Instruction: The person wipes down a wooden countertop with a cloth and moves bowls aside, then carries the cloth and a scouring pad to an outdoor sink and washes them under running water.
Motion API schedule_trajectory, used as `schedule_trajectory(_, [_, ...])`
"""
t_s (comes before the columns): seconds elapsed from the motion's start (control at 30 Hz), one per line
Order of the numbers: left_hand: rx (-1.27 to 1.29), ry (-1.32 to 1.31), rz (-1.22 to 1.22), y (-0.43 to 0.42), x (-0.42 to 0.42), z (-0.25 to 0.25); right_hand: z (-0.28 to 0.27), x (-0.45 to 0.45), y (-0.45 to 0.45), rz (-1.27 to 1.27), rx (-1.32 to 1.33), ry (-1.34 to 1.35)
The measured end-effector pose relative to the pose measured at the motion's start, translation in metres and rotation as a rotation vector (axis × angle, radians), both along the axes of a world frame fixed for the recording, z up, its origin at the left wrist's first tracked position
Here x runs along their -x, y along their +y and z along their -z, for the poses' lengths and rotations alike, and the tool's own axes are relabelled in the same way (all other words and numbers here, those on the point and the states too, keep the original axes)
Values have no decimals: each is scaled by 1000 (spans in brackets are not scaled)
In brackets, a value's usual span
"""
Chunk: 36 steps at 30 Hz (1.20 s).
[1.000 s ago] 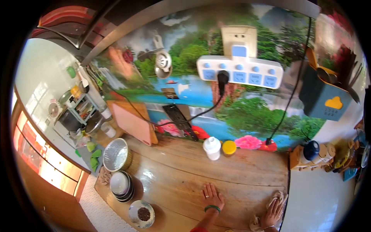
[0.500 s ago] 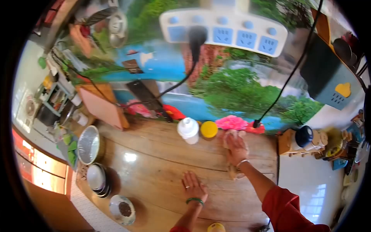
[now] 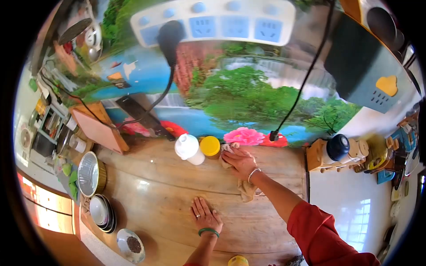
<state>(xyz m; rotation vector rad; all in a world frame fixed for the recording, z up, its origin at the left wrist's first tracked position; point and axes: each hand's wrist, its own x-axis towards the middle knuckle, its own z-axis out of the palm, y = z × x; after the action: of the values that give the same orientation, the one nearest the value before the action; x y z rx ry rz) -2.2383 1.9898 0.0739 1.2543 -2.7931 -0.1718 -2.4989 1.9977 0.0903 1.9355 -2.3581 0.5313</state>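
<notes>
My right hand (image 3: 241, 163) presses a beige cloth (image 3: 247, 191) onto the wooden table (image 3: 164, 181), close to the wall. Some of the cloth bunches beyond the fingertips, and a loose end trails below the wrist. Just left of those fingers are a yellow-lidded jar (image 3: 210, 146) and a white bottle (image 3: 189, 150). My left hand (image 3: 207, 217) lies flat on the wood nearer to me, fingers stretched out and holding nothing. Below it to the right, a yellow round object (image 3: 238, 260) is partly cut off by the frame edge.
At the left edge stand a metal basin (image 3: 90, 175), stacked bowls (image 3: 102, 213) and a bowl with dark contents (image 3: 130, 246). A pink cutting board (image 3: 98, 129) leans at the back left. A black cable (image 3: 306, 80) hangs before the wall. A wooden rack (image 3: 317, 155) stands right.
The view has shifted, so most things appear farther left. My right hand and the cloth have moved left, closer to the yellow-lidded jar. My left hand stays flat on the table.
</notes>
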Motion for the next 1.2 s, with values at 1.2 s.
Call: schedule_trajectory(1.2, [53, -44, 86, 9, -2, -9, 6, 16, 162, 1167, -125, 109])
